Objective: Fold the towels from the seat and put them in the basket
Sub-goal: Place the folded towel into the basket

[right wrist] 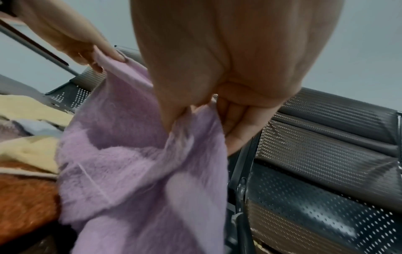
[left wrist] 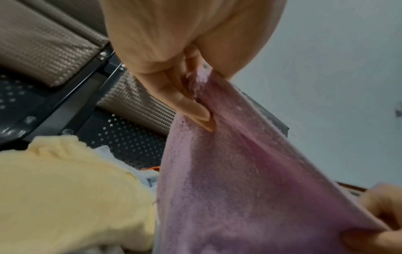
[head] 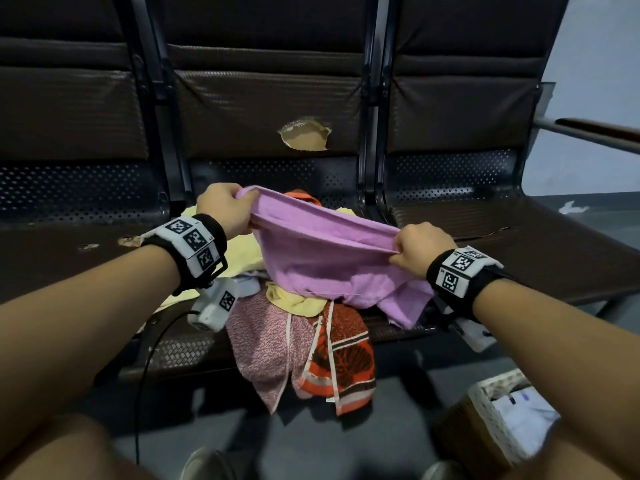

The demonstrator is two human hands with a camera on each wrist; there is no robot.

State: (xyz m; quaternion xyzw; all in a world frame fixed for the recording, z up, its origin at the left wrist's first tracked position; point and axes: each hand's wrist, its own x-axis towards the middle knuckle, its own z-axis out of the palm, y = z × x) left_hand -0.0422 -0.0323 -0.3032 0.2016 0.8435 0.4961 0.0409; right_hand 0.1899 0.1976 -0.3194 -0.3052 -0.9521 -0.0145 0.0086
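Right now the purple towel (head: pixel 322 258) is pinched at both ends of its top hem: left hand (head: pixel 223 211) has one end bunched in curled fingers, right hand (head: pixel 420 247) has the other clamped between thumb and fingers. So each grip is closed tight on cloth, nothing loose. The hem runs taut between the two grips, and the rest sags below them, with its bottom edge draped on the pile of other towels (head: pixel 298 334) at the front edge of the middle seat (head: pixel 180 348).

If I were doing this step, I'd say the trick is getting actual corners. From the wrist views it looks like both hands are holding gathered wads, not clean corners, so I'd walk the fingers out along the hem until each grip sits at a corner, then lift enough that the bottom edge clears the pile. Otherwise it could drag the yellow towel (head: pixel 242 251) along.

Then bring the hands together to halve it, keeping edges matched.

The basket (head: pixel 485 403) sits on the floor, below and to the right of the seat's front edge, well apart from the towel, with something pale already in it.
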